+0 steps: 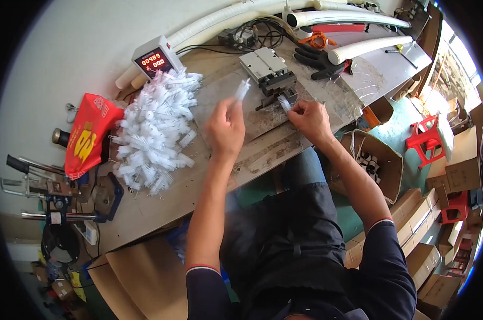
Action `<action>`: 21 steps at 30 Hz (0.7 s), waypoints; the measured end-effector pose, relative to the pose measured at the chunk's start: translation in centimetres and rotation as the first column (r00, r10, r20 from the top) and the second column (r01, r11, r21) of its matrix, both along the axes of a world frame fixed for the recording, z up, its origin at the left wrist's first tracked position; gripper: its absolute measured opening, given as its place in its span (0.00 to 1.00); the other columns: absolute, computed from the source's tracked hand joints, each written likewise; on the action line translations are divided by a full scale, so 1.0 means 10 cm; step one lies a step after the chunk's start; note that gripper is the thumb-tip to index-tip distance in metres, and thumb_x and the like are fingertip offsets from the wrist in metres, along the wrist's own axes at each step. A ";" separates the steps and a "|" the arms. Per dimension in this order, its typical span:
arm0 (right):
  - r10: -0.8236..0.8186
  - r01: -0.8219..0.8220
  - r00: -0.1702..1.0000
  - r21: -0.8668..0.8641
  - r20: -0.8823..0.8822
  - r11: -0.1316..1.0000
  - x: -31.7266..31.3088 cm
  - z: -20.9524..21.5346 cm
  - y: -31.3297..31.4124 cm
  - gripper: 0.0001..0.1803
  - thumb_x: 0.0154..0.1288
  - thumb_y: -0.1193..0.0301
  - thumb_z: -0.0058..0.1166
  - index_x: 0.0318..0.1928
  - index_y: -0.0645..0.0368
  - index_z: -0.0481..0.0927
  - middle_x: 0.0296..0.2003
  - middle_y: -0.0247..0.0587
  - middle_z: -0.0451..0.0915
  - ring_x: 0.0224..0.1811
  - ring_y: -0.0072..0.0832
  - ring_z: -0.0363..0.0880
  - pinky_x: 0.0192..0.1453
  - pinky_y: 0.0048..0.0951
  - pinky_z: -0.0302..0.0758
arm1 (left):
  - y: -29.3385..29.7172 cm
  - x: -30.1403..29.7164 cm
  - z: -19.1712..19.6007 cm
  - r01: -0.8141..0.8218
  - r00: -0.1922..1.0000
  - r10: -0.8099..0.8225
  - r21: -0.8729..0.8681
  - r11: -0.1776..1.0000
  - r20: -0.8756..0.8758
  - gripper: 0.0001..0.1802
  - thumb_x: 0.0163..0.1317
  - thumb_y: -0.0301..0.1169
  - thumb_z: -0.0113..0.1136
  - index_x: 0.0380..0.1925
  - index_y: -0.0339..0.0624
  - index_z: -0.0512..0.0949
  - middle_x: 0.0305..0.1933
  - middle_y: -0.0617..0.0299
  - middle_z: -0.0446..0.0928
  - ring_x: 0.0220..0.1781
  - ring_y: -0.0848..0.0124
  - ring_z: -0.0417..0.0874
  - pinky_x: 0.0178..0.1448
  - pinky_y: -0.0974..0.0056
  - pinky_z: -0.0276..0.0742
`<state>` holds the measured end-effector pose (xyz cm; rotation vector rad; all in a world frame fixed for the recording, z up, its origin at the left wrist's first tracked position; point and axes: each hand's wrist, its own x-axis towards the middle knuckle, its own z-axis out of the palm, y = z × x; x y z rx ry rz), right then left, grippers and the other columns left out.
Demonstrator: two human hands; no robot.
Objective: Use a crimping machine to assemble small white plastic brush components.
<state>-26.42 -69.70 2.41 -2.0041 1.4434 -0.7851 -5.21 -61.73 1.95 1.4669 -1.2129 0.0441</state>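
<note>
My left hand (226, 127) is closed on a small white brush (242, 89) that points up from its fingers, slightly blurred. Farther right, my right hand (311, 120) pinches another white brush (284, 103), whose far end lies at the dark jaws of a small metal fixture (278, 82). Whether that end sits inside the jaws or only against them I cannot tell. A light-coloured metal block (263, 61) forms the back of the fixture. To the left of my left hand lies a large heap of the same white brushes (159, 128).
Behind the heap stands a counter box (157, 56) with a lit display. A red bag (92, 133) and a lever clamp (55, 197) are at the left. A black glove (319, 61) and white tubes (369, 49) lie at the back right. An open carton (388, 160) stands beside the table.
</note>
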 end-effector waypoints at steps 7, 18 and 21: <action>-0.053 0.051 0.997 0.048 0.052 0.998 0.05 -0.02 -0.05 0.12 0.56 0.64 0.61 0.32 0.60 0.88 0.27 0.49 0.86 0.32 0.42 0.88 0.43 0.40 0.81 | -0.14 0.08 -0.14 -0.019 0.993 0.017 -0.022 1.000 -0.119 0.08 0.70 0.29 0.66 0.41 0.34 0.83 0.30 0.63 0.85 0.30 0.78 0.82 0.38 0.69 0.78; -0.098 0.095 0.994 0.043 0.057 0.995 0.11 -0.06 -0.10 0.11 0.55 0.65 0.61 0.30 0.61 0.88 0.24 0.47 0.85 0.28 0.36 0.85 0.40 0.38 0.80 | -0.07 0.07 -0.05 -0.064 0.998 0.064 0.001 0.998 0.020 0.07 0.69 0.30 0.67 0.40 0.38 0.83 0.34 0.58 0.84 0.33 0.66 0.85 0.40 0.64 0.81; -0.096 0.090 0.991 0.064 0.092 0.994 0.14 -0.06 -0.10 0.11 0.54 0.65 0.62 0.29 0.61 0.88 0.22 0.47 0.84 0.26 0.35 0.84 0.38 0.38 0.80 | -0.10 0.14 -0.10 -0.092 0.993 0.095 -0.055 0.994 0.067 0.06 0.66 0.28 0.67 0.39 0.39 0.82 0.38 0.56 0.83 0.37 0.59 0.84 0.42 0.59 0.80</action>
